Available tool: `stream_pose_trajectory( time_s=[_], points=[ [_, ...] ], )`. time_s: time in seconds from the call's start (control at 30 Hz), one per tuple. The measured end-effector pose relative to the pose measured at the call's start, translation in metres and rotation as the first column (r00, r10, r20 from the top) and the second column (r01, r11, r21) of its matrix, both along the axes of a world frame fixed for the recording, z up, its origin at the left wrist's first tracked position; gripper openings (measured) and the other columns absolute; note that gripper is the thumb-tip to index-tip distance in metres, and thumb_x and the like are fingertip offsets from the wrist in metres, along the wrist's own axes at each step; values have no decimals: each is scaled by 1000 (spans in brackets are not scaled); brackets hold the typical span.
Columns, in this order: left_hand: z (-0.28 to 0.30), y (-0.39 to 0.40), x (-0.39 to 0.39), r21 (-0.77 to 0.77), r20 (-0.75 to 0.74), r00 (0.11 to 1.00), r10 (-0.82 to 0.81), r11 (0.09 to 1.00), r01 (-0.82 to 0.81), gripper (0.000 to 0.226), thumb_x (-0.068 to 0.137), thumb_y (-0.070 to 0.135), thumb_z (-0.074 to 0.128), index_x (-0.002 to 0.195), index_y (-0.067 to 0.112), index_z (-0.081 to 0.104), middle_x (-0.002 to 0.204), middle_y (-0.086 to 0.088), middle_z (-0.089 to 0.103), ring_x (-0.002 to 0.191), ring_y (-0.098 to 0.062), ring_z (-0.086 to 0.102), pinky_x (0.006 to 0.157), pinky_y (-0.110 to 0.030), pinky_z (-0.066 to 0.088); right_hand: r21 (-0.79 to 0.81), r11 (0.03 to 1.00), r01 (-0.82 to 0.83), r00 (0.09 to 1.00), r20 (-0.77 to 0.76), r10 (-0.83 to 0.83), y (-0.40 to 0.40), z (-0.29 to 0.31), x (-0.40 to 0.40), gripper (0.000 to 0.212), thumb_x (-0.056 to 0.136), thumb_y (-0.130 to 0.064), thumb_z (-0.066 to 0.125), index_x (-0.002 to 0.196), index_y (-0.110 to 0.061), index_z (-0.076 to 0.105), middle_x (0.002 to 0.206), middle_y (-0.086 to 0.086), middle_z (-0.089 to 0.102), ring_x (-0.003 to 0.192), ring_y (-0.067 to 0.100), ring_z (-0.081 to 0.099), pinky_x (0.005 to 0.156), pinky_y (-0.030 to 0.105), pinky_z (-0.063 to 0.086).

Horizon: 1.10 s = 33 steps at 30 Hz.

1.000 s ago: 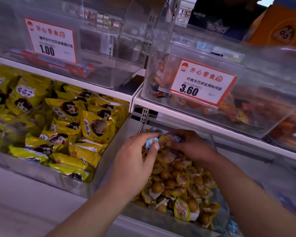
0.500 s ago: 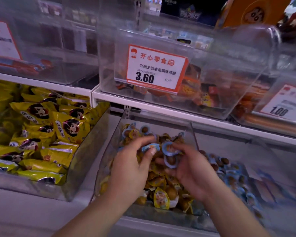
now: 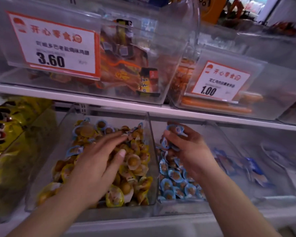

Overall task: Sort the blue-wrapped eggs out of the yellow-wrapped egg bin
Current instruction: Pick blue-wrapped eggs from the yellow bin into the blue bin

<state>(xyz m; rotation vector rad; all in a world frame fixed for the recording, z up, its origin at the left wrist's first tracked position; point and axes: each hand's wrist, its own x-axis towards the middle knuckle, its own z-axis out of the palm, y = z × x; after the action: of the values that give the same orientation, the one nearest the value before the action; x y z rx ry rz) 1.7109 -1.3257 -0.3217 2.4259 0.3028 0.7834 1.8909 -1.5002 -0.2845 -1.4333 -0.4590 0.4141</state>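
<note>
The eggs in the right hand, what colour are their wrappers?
Blue, seen in the head view: eggs held by the right hand.

Two bare forearms come into the picture from the near edge, one at the left and one at the right. No sleeve shows on either arm as far as the near edge. The left hand [image 3: 99, 161] is bare: no glove, and its thumbnail is short and pale, unpainted. The right hand [image 3: 186, 147] is bare too, ungloved. Motion blur softens both hands, so finer marks cannot be made out.
</note>
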Motion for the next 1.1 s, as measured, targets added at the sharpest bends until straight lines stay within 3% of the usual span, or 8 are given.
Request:
stream_pose_trajectory(
  time_s=[0.07,0.2,0.33,0.6,0.77,0.87,1.0,1.1],
  points=[
    [-1,11,0,-25,17,996,88,996,-88,41,99,54,39,133,38,56,138,19,52,130,-5,46,106,-27,35,-171,979,111,994,27,-108,-15,-17,33,32,80,-17,78,110,-12,70,88,13,71,63,20,64,60,37,57],
    [-6,28,1,-27,-76,977,197,980,-199,37,96,40,49,132,36,56,136,11,53,124,-15,51,98,-34,43,-556,793,249,953,288,-97,-40,-48,77,45,98,-19,57,143,-16,52,128,11,66,97,11,65,76,16,50],
    [-12,41,5,11,-241,927,288,956,-294,39,97,33,51,135,30,56,147,-1,49,132,-27,48,108,-41,40,-498,796,342,908,393,-145,-35,-45,82,31,98,-8,50,123,-8,67,126,11,68,118,22,61,97,30,45],
    [-11,46,-1,16,-393,847,358,924,-383,42,94,37,53,136,31,54,136,-5,59,125,-27,54,99,-33,43,-323,935,145,752,650,108,33,-5,-14,33,91,-10,50,111,-26,70,110,-11,69,73,-7,58,62,3,39],
    [-9,43,-18,-83,-255,927,276,949,-305,27,82,38,68,108,33,66,104,12,69,98,-11,64,79,-25,47,-515,857,-31,515,727,455,78,5,-65,35,90,-14,55,120,-23,69,116,-6,65,109,5,56,93,14,41],
    [-5,38,-28,-70,-133,965,225,969,-235,22,74,30,74,96,30,70,98,17,67,97,-8,63,83,-29,50,-610,790,-57,555,639,533,102,-1,-67,35,91,-16,56,124,-26,65,124,-3,64,118,11,55,100,23,43],
    [6,37,-39,-116,145,949,279,958,-263,27,72,5,75,90,24,68,99,20,59,94,-4,62,84,-21,51,-698,716,7,561,596,574,154,-2,-48,20,93,-27,55,101,-13,67,107,9,69,103,28,63,82,34,47],
    [18,37,-47,-289,272,897,349,919,-270,37,77,-4,71,92,30,64,106,23,52,95,-1,62,80,-17,53,-867,498,-6,493,431,756,187,-11,-37,41,88,-55,56,112,-22,65,114,7,65,105,29,62,79,32,47]
  ],
)
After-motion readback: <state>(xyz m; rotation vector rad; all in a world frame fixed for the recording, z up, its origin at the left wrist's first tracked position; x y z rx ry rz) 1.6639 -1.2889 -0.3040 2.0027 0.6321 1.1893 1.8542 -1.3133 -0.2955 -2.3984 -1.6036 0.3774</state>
